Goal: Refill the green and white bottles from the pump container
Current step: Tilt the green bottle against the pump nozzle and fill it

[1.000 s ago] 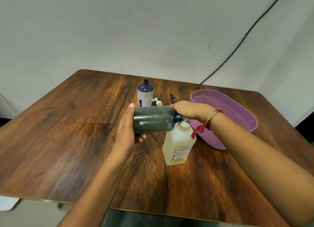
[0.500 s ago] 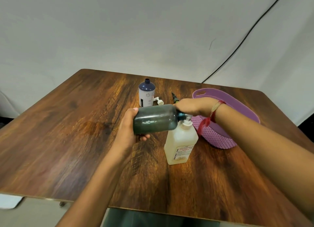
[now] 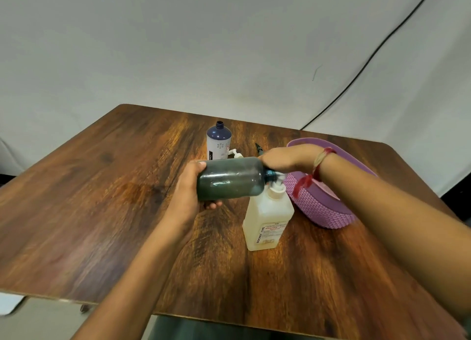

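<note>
My left hand [image 3: 190,187] grips the base of the dark green bottle [image 3: 230,178], which lies sideways in the air with its open neck pointing right at the nozzle of the pump container. The pump container [image 3: 267,218], a pale square bottle with a white pump head, stands on the wooden table [image 3: 102,212]. My right hand [image 3: 285,157] rests on top of the pump head, palm down. The white bottle [image 3: 219,142], with a dark blue shoulder and no cap, stands upright behind the green one.
A purple woven basket [image 3: 323,209] sits right of the pump container, under my right forearm. A loose white pump cap [image 3: 235,154] and a dark spray top [image 3: 260,148] lie beside the white bottle. A black cable [image 3: 369,62] runs down the backdrop.
The view has shifted slightly. Both hands, the green bottle and the pump container keep nearly the same pose; my right hand stays on the pump head.
</note>
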